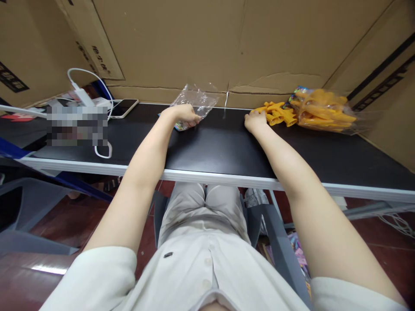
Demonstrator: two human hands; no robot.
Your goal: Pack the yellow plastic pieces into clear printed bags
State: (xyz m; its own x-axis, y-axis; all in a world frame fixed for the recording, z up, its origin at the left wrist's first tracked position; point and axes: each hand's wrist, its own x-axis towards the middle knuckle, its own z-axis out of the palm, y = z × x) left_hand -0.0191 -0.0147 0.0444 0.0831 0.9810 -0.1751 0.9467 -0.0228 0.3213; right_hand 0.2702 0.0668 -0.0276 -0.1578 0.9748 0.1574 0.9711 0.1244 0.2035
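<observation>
Pinched in the closed fingers of my left hand (186,115) is a clear plastic bag (200,100) with a colourful printed part at its lower end. The bag lies over the black tabletop (214,151) near the cardboard wall. Further right, my right hand (256,122) rests against a loose pile of yellow rubbery-looking pieces (281,114), fingers curled at its left end. Whether those fingers grip a piece is hidden by the back of the hand. Beside the pile sits a filled clear bag of yellow pieces (324,113) with a colourful label.
A cardboard wall (181,43) stands along the table's back. At the left are a phone (125,108), a white charger (84,96) with its cable, and a blurred-out patch. The table's metal front edge (207,177) runs above my lap.
</observation>
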